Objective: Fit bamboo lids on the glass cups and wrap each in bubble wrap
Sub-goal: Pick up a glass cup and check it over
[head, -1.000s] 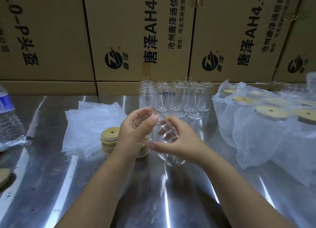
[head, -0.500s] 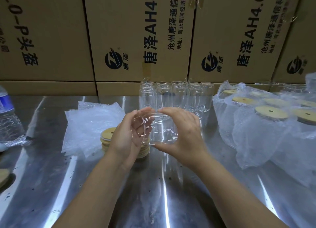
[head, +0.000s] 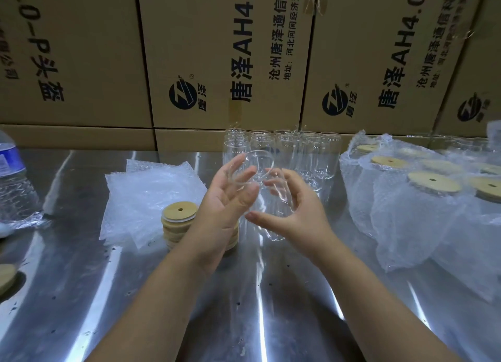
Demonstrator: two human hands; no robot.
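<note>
A clear glass cup (head: 267, 188) is held tilted above the steel table, its mouth toward the upper left. My right hand (head: 294, 209) curls round its body from the right and below. My left hand (head: 230, 196) has straight fingers resting against the cup's rim. A stack of round bamboo lids (head: 179, 220) stands just left of my left wrist, partly hidden by it. Sheets of bubble wrap (head: 146, 196) lie behind the lids. Several empty glass cups (head: 287, 153) stand in rows at the back.
Several wrapped, lidded cups (head: 423, 196) crowd the right side. A plastic water bottle (head: 12, 182) lies at the left edge, and a single bamboo lid (head: 6, 277) at the near left. Cardboard boxes (head: 225, 52) wall off the back. The steel table (head: 257, 307) reflects light.
The cup has been turned in my hands, from lying sideways to tilted with its mouth up-left. My left fingers have straightened against the rim; my right hand has moved lower round the body.
</note>
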